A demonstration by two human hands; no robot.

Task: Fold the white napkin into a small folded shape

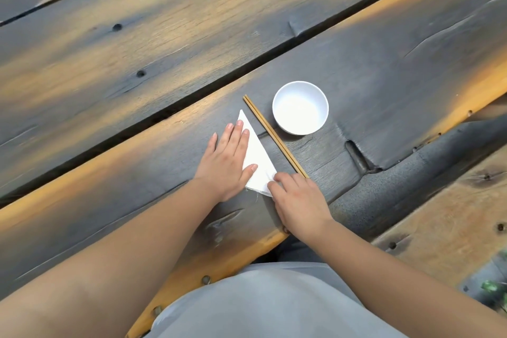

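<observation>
On the near plank: napkin position: the white napkin (258, 156) lies flat on the dark wooden table (384, 77), close to the person's edge, already folded into a long narrow triangle.

Long axis: it runs from a sharp tip on the far side, pointing up and slightly left in the head view, back to a short base nearest the body, where a few loose threads show at the hem.

Left hand: the left hand (227, 162) is spread flat, palm down, fingers straight, pressing the left half of the cloth; it grips nothing, only pins it.

Right hand: the right hand (296, 197) sits at the near right corner, fingers curled down onto the cloth. Whether it pinches the corner or just presses it I cannot tell.

Nearer hand: both touch the napkin; the right has the near corner, the left covers the middle and reaches toward the tip.

Neighbours: the chopsticks (274, 136) lie just beside the napkin's long right edge, almost parallel to it and not touching. The white bowl (300, 107) stands beyond them, to the right.

Likely next move: probably the near corner gets carried over or along the axis while the flat hand anchors the cloth.

Risk: a fold swung rightward may knock the chopsticks.
</observation>
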